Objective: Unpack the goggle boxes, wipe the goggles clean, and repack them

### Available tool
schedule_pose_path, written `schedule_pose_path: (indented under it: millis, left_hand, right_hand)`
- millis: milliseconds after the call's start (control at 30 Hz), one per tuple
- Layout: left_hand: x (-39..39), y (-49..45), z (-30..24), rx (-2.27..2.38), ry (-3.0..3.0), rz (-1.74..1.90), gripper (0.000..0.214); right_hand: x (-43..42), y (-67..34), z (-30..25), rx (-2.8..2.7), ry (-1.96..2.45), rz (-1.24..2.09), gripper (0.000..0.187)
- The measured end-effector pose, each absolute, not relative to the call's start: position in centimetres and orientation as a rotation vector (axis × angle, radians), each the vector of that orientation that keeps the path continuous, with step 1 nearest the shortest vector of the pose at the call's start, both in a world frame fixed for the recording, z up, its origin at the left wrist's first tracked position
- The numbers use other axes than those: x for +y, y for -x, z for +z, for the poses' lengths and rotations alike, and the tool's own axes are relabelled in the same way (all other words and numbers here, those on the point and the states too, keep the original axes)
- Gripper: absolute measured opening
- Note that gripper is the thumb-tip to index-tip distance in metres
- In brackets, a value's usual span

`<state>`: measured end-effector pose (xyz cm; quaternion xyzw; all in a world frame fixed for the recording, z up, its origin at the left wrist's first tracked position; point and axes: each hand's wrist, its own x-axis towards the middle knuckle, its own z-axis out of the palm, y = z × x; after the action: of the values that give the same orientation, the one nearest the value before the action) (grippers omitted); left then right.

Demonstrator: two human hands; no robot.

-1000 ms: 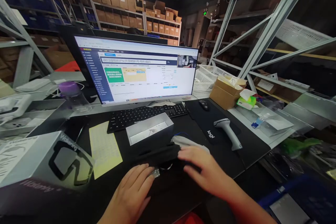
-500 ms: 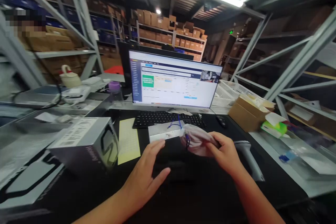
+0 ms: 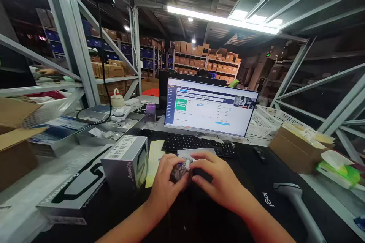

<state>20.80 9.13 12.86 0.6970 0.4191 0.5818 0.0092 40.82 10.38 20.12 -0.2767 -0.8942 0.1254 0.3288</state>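
Left hand (image 3: 167, 182) encircles a grey pouch (image 3: 179, 171) with curled fingers; right hand (image 3: 218, 176), half-curled, meets its neck, grip unclear; keyboard (image 3: 176, 143) lies toward the bench's (image 3: 188, 224) far edge.

The black desktop (image 3: 194, 220) carries a grey box (image 3: 125, 163) at left, a yellow sheet (image 3: 154, 159), a far keyboard (image 3: 196, 144) and, at right, a mouse pad (image 3: 256, 178) and scanner (image 3: 299, 205).

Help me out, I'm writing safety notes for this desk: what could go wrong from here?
The pouch is bunched up in the left hand, with the right hand close against it; anything inside might get squeezed, though its contents are hidden.
The standing box is near the left forearm, so a sideways swing could knock it over.
The bottle stands near the keyboard; any liquid might spill there if it tipped.
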Motion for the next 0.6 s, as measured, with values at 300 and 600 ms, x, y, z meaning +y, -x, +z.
schedule_pose_path:
  millis: [300, 600]
  left_hand:
    - [9.4, -19.7, 12.7, 1.092, -2.299, 1.685, 0.029]
    - [9.6, -19.2, 13.4, 0.944, -2.487, 1.527, 0.033]
  right_hand:
    - [13.1, -39.7, 16.8, -2.187, 0.429, 0.289, 0.021]
    - [13.6, -40.6, 16.1, -2.211, 0.308, 0.241, 0.032]
